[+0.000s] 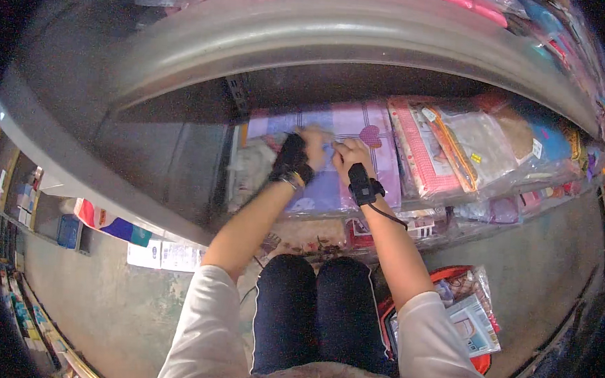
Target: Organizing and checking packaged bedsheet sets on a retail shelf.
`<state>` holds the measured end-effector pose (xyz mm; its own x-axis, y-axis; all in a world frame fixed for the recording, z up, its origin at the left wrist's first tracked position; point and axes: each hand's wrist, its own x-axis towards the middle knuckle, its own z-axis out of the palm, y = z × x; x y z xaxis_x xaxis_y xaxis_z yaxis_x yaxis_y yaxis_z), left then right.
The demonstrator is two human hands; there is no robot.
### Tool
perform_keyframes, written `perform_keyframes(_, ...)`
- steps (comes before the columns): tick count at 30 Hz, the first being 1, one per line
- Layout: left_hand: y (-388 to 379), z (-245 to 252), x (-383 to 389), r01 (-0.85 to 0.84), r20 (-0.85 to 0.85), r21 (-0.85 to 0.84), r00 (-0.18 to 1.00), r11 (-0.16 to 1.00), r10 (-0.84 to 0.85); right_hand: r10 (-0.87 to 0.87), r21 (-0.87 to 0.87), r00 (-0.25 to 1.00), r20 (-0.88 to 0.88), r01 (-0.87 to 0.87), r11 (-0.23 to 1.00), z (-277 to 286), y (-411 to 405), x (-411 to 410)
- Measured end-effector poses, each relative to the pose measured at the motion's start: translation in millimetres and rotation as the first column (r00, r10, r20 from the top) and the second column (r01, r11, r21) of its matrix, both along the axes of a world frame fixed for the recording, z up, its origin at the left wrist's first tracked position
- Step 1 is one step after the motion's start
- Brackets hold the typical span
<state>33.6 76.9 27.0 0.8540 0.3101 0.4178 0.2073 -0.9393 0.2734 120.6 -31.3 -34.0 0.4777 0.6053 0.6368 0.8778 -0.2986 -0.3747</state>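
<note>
A purple packaged textile (366, 167) with a plaid pattern and a heart lies on the shelf before me. My left hand (313, 147), blurred, is over its middle, with a dark band around the wrist. Close beside it, my right hand (352, 154) rests on the same package with bent fingers; a black strapped device (363, 185) with a cable sits on that wrist. Whether either hand pinches the plastic is unclear. Left of the package is a pale patterned packet (252, 167), partly behind my left wrist.
A metal shelf edge (343, 33) arches above my hands. More plastic-wrapped textiles (492, 143) fill the shelf at right, with a floral packet (310, 233) lower down. An orange-rimmed basket (480, 363) holding packets stands on the floor at right. White boxes (161, 254) are at left.
</note>
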Motion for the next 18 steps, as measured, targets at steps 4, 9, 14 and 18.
perform_keyframes(4,-6.2,-19.8,-1.8,0.095,0.131,0.096,0.986,0.991,-0.107,-0.021,-0.038,1.0,0.023,0.022,0.999,-4.2,-4.6,8.7)
perform_keyframes(9,76.7,0.4,-6.8,-0.408,-0.102,-0.083,0.911,0.909,0.399,0.009,0.019,1.0,0.013,-0.009,1.0,1.9,-5.4,3.3)
perform_keyframes(14,49.1,-30.0,-1.9,-0.106,0.089,-0.159,0.989,0.982,0.121,-0.013,0.0,1.0,0.001,0.013,1.0,-3.8,-9.3,4.8)
perform_keyframes(18,29.0,-55.5,-1.5,0.105,0.189,0.302,0.968,0.947,-0.168,-0.011,0.005,1.0,0.011,0.011,1.0,3.4,-6.3,6.5)
